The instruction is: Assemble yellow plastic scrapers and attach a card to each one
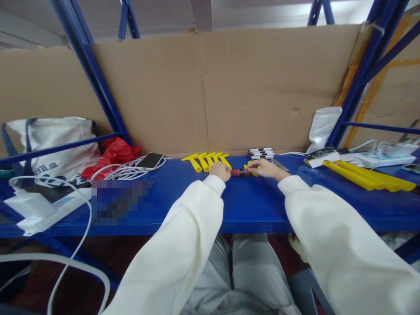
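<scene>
A short red and black patterned rod [237,173] lies level, low over the blue shelf. Closed around its left end is my left hand [220,170], seen from the back, so most of its fingers are hidden. My right hand [265,169] has its fingertips pinched together at the rod's right end, on a small yellow piece [254,174] that is partly covered. Several yellow T-shaped pieces [194,163] lie in a row just behind my left hand. Behind my right hand sits a stack of black and white labels or cards [261,153].
A phone [151,160] rests on coiled white cable [123,171] at left, near a red bag [111,157] and a cloth tote [62,144]. Long yellow tubes [370,175] and a power strip [382,159] lie at right. Cardboard [262,87] walls the shelf's back.
</scene>
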Tool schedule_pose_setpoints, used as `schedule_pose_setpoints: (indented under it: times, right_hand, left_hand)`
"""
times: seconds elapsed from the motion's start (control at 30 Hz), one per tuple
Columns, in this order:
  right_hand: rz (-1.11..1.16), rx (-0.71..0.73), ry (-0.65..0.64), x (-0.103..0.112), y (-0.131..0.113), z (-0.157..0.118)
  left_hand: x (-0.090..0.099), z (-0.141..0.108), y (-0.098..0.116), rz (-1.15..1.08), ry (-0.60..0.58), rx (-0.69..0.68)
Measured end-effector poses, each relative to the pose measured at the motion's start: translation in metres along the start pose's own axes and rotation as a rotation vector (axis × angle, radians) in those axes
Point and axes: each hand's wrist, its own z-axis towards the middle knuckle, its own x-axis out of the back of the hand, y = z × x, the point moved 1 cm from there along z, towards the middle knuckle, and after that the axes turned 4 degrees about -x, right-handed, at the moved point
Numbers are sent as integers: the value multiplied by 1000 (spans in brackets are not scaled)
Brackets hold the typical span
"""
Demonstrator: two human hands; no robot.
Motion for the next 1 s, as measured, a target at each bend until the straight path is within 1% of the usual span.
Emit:
schedule_pose_setpoints:
  times: [0.1,0.2,0.37,0.5,0.63,0.8,0.9,1.0]
  right_hand:
    - [61,12,-13,0,-2,-1]
    - [79,10,-38,-1,-3,-1]
    - [109,3,-28,-5,-6,-2]
    - [145,-25,43,-4,-5,-2]
    - [237,-75,158,-2,-4,0]
    - [383,-198,208,-3,-6,4]
    - [464,-242,204,-4,-7,4]
    - [559,-291,190,-5,-7,2]
  left_hand:
    - [-5,0,0,-7,-35,-29]
    - [-10,-1,1,-17,-49,-24]
    - [-11,-1,1,-66,-7,2]
    - [-8,4,1,-159,54,9]
    - [-2,10,1,-315,197,-10]
    - [6,11,0,-567,375,-8]
    - [8,11,0,-788,438,-29]
    - [10,8,2,-1017,461,-92]
